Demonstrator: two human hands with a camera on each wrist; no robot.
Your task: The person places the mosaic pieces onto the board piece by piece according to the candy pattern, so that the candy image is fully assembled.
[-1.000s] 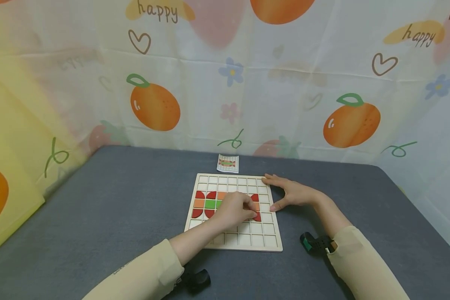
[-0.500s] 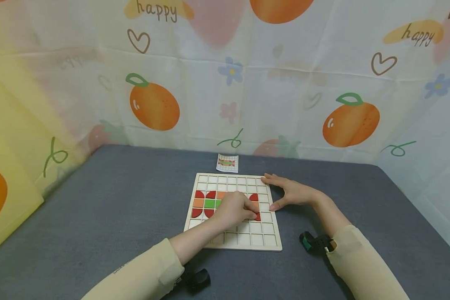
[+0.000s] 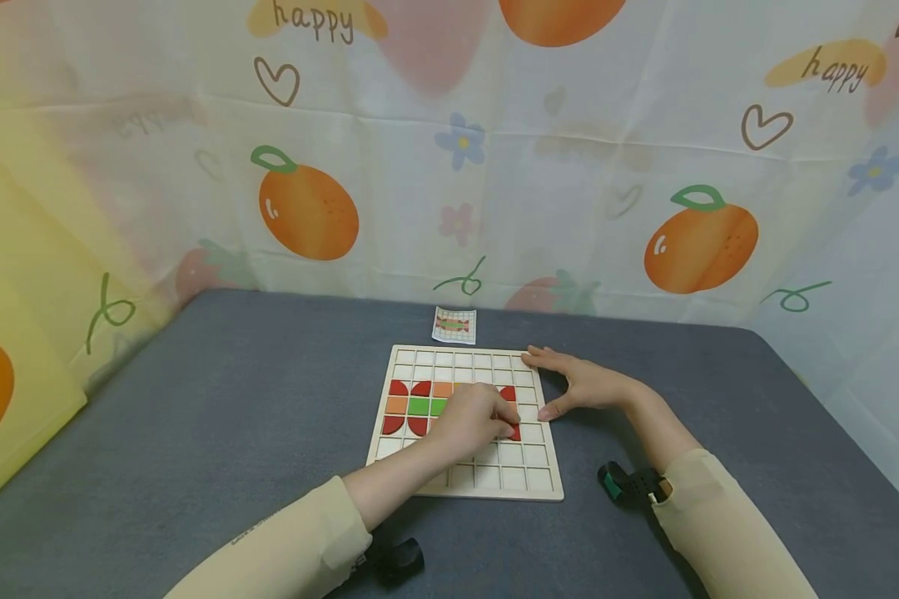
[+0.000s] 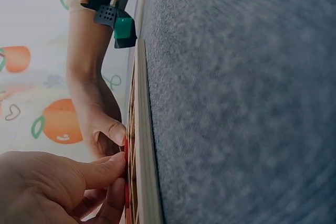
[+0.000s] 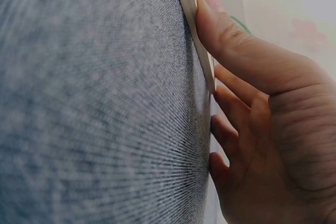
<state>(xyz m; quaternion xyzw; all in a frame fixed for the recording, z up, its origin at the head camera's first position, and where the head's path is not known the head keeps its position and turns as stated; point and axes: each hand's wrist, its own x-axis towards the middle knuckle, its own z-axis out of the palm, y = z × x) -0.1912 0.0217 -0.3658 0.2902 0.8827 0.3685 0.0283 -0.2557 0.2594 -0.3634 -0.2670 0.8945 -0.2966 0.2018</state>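
A wooden grid board (image 3: 460, 478) lies on the table with red, orange and green tiles in its middle rows. My left hand (image 3: 468, 420) reaches across it, thumb and fingers bent together at a red tile (image 3: 516, 433) near the right end of the pattern. In the left wrist view, the left hand (image 4: 63, 184) has its fingertips against red at the board's face; the grip itself is partly hidden. My right hand (image 3: 588, 384) rests at the board's right edge with its fingers spread. Its thumb touches the board's rim (image 5: 189, 11) in the right wrist view.
Behind the board lies a small card (image 3: 454, 326) printed with a coloured grid pattern. The dark grey table (image 3: 270, 399) extends on all sides, with a fruit-print cloth (image 3: 554, 191) hanging behind it. Black wrist devices sit near both sleeves.
My left hand has shifted very slightly, showing a sliver of yellow behind its knuckles. The right hand stays at the board's edge.
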